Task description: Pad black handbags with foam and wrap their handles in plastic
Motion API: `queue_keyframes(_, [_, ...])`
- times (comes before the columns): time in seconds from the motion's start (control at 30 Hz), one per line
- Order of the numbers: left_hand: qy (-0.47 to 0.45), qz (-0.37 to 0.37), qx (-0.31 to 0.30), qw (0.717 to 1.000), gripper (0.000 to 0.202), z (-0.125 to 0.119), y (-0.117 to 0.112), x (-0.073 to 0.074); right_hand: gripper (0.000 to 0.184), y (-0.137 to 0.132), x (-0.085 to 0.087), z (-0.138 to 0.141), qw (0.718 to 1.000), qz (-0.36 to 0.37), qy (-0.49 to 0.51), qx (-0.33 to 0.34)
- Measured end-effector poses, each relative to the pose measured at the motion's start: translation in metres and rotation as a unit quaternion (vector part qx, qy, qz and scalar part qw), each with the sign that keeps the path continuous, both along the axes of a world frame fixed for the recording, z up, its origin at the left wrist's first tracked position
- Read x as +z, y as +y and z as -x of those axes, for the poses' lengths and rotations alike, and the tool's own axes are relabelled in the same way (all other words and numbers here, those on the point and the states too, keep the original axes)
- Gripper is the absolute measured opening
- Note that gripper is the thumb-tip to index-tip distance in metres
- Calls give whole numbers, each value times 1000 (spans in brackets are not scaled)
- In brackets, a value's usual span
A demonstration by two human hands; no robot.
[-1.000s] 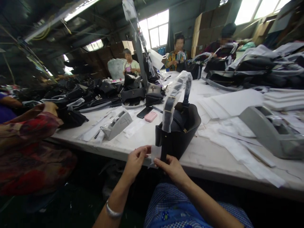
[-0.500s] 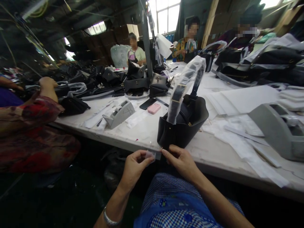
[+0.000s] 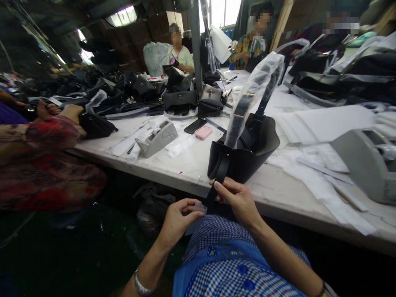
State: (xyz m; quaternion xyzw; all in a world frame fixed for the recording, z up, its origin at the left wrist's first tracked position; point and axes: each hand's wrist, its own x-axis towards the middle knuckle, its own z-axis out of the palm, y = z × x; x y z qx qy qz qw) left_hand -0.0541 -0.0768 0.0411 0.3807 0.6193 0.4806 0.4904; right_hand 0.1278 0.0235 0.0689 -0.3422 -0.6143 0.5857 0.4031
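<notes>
A black handbag (image 3: 247,163) stands upright at the near edge of the table, its handle (image 3: 244,107) wrapped in clear plastic. From its front hangs a black strap (image 3: 221,171), and my right hand (image 3: 236,200) pinches this strap between thumb and fingers. My left hand (image 3: 182,216), just to the left and a little lower, is closed on a small piece of clear film (image 3: 199,206). The film is beside the strap's lower end; whether the two touch I cannot tell.
Grey tape dispensers stand left (image 3: 157,138) and right (image 3: 368,165) on the white table (image 3: 185,165). A black phone (image 3: 194,126) and a pink case-like object (image 3: 203,132) lie behind the bag. Black bags (image 3: 181,101) crowd the back. A co-worker's patterned sleeve (image 3: 52,132) is at left.
My right hand has taken hold of the black strap, which now shows pulled down from the bag's front. My left hand keeps the film, slightly lower. The view has shifted a little.
</notes>
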Motion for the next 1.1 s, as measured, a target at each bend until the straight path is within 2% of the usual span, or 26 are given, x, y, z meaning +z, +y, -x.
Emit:
queue_keyframes(0.53, [7,-13,-15,1000,32,-7,3,12,47,1,2,1,1000,-8,-27,6])
queue_keyframes(0.83, [-21,-14,-40,999,33,-8,6,16,47,0,2,2,1000,-12,-27,6])
queue_keyframes(0.97, [-56,-12,-19,998,33,-12,10,20,44,0,0,3,999,-30,-30,2])
queue_keyframes(1.1, [-80,-42,9,996,35,-22,24,23,41,2,-1,-1,996,-69,-36,-31])
